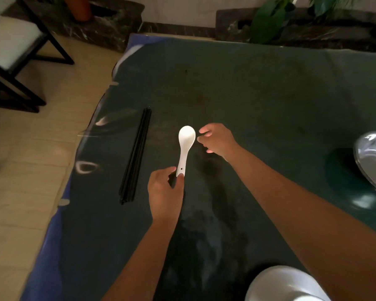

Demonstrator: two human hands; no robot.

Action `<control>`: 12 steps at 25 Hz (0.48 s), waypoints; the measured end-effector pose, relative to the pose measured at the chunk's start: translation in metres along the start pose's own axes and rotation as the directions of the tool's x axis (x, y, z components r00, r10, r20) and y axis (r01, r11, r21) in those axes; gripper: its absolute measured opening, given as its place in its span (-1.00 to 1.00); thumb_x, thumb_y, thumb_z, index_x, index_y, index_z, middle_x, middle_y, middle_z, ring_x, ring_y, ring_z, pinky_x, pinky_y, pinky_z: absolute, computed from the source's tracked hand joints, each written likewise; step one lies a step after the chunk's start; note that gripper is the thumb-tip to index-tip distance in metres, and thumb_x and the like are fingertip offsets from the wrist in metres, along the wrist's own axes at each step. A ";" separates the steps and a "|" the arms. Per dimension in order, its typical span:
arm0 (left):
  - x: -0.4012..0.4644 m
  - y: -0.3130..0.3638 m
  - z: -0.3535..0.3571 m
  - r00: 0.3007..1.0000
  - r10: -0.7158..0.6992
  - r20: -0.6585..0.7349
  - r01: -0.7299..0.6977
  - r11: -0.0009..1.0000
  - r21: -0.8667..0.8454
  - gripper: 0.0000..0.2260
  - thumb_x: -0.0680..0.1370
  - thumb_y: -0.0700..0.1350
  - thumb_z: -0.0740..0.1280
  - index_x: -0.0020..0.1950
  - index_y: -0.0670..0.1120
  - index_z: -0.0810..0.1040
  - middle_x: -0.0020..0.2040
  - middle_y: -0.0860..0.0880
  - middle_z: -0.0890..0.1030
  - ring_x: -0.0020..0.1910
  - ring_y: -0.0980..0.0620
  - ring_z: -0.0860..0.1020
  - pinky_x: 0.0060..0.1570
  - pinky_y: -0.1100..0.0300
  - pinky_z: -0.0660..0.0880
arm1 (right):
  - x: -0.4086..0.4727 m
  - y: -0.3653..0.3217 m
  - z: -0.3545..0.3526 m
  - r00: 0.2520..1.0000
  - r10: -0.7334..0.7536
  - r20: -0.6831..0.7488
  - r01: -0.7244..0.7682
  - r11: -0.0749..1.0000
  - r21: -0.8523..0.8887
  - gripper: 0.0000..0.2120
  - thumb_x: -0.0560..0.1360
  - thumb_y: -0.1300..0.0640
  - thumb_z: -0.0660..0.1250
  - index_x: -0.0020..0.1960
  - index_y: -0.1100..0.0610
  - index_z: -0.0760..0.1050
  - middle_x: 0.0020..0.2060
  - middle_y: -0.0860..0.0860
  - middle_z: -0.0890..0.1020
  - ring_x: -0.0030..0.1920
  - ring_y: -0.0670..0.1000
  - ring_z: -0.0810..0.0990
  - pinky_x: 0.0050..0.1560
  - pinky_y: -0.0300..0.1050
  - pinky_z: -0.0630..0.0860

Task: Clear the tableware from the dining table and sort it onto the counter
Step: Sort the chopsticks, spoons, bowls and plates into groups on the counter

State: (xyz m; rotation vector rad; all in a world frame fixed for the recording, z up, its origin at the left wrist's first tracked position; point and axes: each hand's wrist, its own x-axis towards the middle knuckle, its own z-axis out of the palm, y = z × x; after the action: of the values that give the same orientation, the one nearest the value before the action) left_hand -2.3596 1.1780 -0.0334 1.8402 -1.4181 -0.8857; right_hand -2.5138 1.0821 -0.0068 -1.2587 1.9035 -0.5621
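Nearest me, at the bottom edge, a rounded white ceramic bowl (pixel 284 285) sits on the dark green glass-covered tabletop (pixel 258 101), partly cut off by the frame and just under my right forearm.

My left hand (pixel 164 192) is raised over the tabletop. Its thumb and fingers (pixel 179 181) pinch the tail end of a white ceramic soup spoon (pixel 185 146). The handle's small hole shows just above my thumb tip. The spoon points away from me, bowl end farthest, hollow side up. Whether the spoon touches the tabletop, I cannot tell.

To the left of that hand, a bundle of long black chopsticks (pixel 136 157) lies flat on the tabletop, running from near to far, apart from my fingers.

My right hand (pixel 217 140) is farther out, just beside the bowl end of the spoon on its right. Its fingers are loosely curled and hold nothing; a narrow gap separates the fingertips from the spoon's rim.

At the right edge, a stack of shiny metal plates (pixel 371 157) is partly out of frame, well apart from both hands.

Beyond the tabletop's left edge, a black-framed chair with a white cushion (pixel 11 44) stands on pale floor tiles (pixel 30 148). Along the far wall, green leafy plants (pixel 269 20) rise over dark marble ledges (pixel 109 25).
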 end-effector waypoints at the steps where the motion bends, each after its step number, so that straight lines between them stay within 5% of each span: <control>1: -0.013 0.004 -0.003 1.000 0.029 0.005 -0.029 0.999 -0.019 -0.78 0.49 -0.12 0.36 0.13 -0.08 0.56 0.02 0.01 0.50 -0.15 0.15 0.47 -0.24 0.43 0.38 | -0.014 0.006 -0.010 0.999 -0.033 -0.005 0.033 0.999 -0.008 -0.73 0.48 0.16 0.30 0.17 0.13 0.51 0.08 0.10 0.61 0.04 0.09 0.61 0.13 0.04 0.55; 5: -0.077 0.019 -0.019 0.940 0.291 0.179 -0.288 0.957 -0.039 -0.63 0.46 -0.08 0.36 0.27 -0.03 0.46 0.12 0.07 0.43 0.09 0.18 0.45 0.12 0.27 0.42 | -0.105 0.043 -0.057 0.962 -0.272 -0.025 0.260 0.940 -0.219 -0.74 0.48 0.14 0.31 0.17 0.07 0.53 0.07 0.04 0.58 0.00 0.00 0.57 0.05 -0.16 0.47; 9: -0.155 0.024 -0.037 0.667 0.591 0.454 -0.683 0.728 0.056 -0.42 0.39 0.15 0.32 0.38 0.01 0.34 0.32 0.01 0.40 0.31 0.14 0.34 0.28 0.32 0.29 | -0.233 0.108 -0.084 0.818 -0.572 -0.055 0.436 0.680 -0.589 -0.68 0.37 0.16 0.44 0.12 0.14 0.58 0.09 0.15 0.60 0.12 0.18 0.57 0.11 -0.01 0.51; 12: -0.206 0.013 -0.037 0.508 0.571 0.645 -0.806 0.579 0.122 -0.26 0.31 0.32 0.31 0.44 0.15 0.19 0.45 0.03 0.27 0.36 0.10 0.33 0.19 0.18 0.40 | -0.309 0.155 -0.081 0.865 -0.499 -0.055 0.358 0.689 -0.630 -0.58 0.32 0.11 0.49 0.17 0.09 0.56 0.19 0.14 0.56 0.18 0.17 0.53 0.05 0.01 0.57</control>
State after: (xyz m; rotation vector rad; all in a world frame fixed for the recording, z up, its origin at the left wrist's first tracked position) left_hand -2.3756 1.3793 0.0242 1.0056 -2.6505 -0.6977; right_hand -2.6000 1.4225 0.0431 -2.1907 2.0538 -0.3336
